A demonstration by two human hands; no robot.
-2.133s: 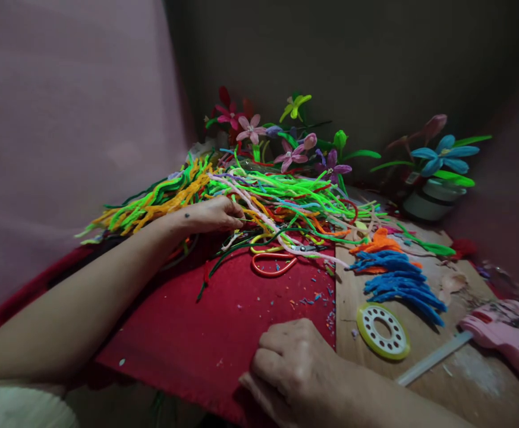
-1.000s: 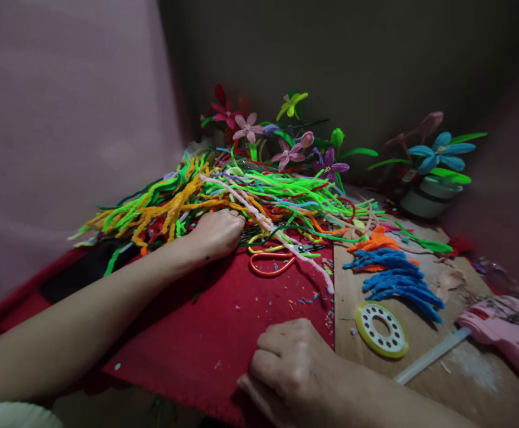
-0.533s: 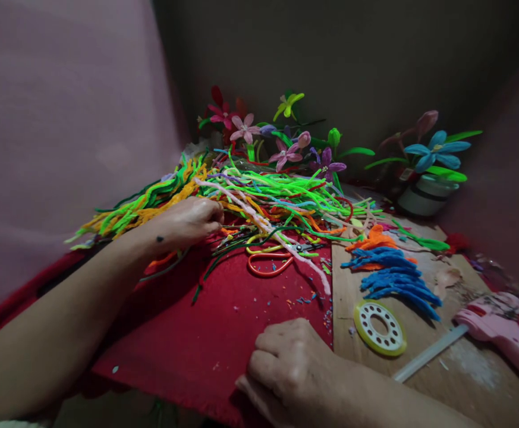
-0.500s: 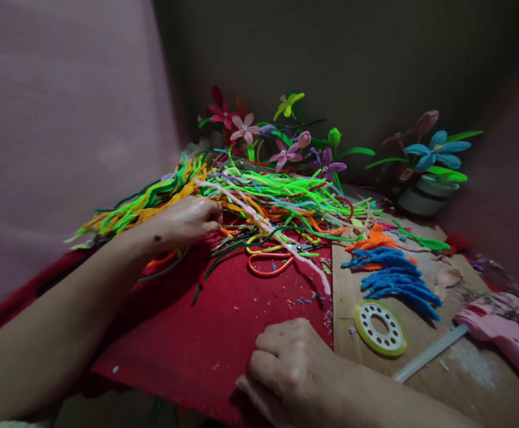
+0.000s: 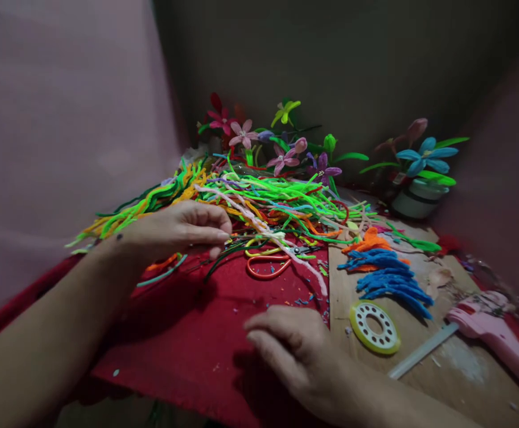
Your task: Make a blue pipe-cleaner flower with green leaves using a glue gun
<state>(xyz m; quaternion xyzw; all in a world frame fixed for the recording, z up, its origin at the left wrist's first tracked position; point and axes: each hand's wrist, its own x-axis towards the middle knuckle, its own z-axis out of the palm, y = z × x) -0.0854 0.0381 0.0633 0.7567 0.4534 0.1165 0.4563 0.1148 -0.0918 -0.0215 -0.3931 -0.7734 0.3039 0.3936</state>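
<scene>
Left hand (image 5: pixel 188 226) near scissors (image 5: pixel 296 251) (1 red loop (image 5: pixel 266 277)), right hand (image 5: pixel 297 351) over cloth (image 5: pixel 174 351)

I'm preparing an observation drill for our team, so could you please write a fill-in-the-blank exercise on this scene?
1. The right hand is over a ____ cloth.
2. Compared with the left hand, the ____ hand is nearer the tape roll.
3. The glue gun is mostly ____.

Missing words: red; right; pink.
</scene>
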